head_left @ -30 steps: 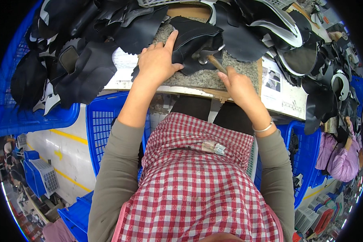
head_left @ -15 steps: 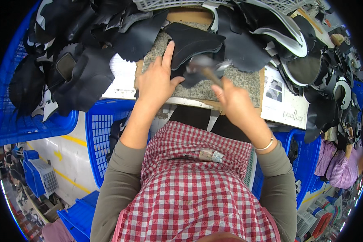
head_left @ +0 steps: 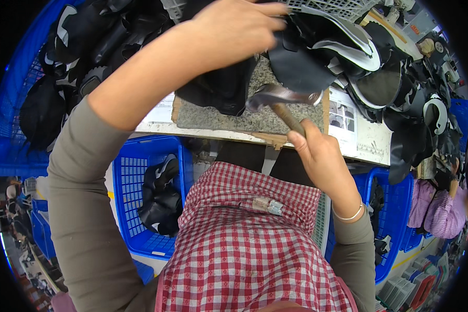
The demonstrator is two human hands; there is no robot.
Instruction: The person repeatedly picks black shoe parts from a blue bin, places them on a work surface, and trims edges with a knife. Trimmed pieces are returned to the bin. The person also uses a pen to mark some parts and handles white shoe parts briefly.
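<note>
My right hand (head_left: 322, 158) is wrapped round the wooden handle of a hammer (head_left: 286, 96). Its metal head is over the right part of a speckled stone slab (head_left: 213, 118). My left hand (head_left: 234, 34) is stretched across the far side of the bench, fingers extended and slightly blurred, by a heap of black leather pieces. I see nothing held in it. Beneath my left forearm, a black leather piece (head_left: 221, 88) lies on the slab, partly hidden. Right of the left hand, another black leather piece (head_left: 301, 70) hangs over the slab's far right part.
Black pieces with white edging (head_left: 359, 52) are heaped at the far right, more black pieces (head_left: 41, 114) at the left in a blue basket. Printed sheets (head_left: 343, 117) lie beside the slab. A blue basket (head_left: 127, 182) with black pieces stands below the bench; another person (head_left: 442, 213) sits at right.
My left hand has left the leather piece on the slab and swung up to the far heap. The hammer stays in my right hand, slightly lower and to the right.
</note>
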